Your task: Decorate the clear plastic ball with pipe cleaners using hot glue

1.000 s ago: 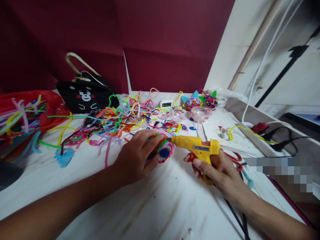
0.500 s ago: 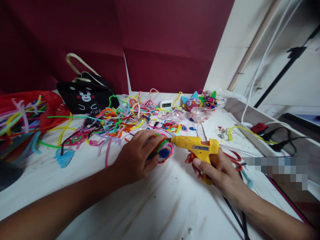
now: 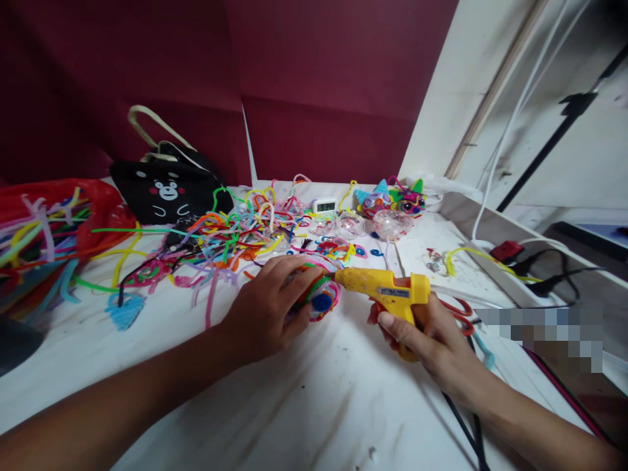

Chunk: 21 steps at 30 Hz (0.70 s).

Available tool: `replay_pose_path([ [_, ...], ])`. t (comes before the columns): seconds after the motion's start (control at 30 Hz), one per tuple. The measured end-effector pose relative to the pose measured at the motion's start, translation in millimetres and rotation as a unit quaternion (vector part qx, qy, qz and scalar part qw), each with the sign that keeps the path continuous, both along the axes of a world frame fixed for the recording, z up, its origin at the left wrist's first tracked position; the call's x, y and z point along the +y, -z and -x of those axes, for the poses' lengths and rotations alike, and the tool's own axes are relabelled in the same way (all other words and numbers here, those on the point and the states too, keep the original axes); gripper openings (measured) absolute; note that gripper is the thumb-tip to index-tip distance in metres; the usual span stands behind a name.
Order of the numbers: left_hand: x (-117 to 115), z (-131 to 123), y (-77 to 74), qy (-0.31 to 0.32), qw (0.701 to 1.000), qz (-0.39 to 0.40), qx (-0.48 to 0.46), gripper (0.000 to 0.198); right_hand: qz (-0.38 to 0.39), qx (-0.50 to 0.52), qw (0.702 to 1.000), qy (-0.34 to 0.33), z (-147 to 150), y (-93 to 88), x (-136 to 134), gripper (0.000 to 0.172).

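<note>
One coiled multicoloured piece (image 3: 320, 288), centre of frame, on white surface (image 3: 294, 418); left hand (image 3: 269, 307) clamped over it. Right hand (image 3: 426, 337), right of centre, closed around yellow glue gun (image 3: 380, 285); nozzle tip (image 3: 334, 277) at piece's upper right edge, contact unclear. Tangled pipe cleaners (image 3: 245, 229), left of centre.

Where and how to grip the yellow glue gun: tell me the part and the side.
Best by the handle, coming from the person's right, I'd judge: it drops below the rear of the yellow glue gun, whose nozzle points left at the colourful coiled piece, away from that side. The right hand holds it there, near the red trigger.
</note>
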State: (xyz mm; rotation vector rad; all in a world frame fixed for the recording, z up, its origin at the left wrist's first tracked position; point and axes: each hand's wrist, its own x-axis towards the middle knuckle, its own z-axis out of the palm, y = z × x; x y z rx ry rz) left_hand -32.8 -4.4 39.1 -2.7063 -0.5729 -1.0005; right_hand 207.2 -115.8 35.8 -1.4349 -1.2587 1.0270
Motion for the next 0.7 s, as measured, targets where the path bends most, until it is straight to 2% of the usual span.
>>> replay_pose_path([
  [0.33,-0.6,-0.9,-1.2,0.003,1.000,0.009,-0.001,0.047,-0.033,-0.077,0.996,0.025,-2.7,8.5,-3.4,0.042],
  [0.53,-0.7,-0.5,-1.8,0.004,1.000,0.002,0.002,0.047,-0.096,-0.111,0.989,-0.016,-3.8,6.6,-4.8,0.031],
  [0.7,-0.4,-0.3,-1.2,0.008,1.000,0.005,0.004,0.048,-0.127,-0.116,0.984,-0.040,-8.3,13.1,-4.8,0.026],
])
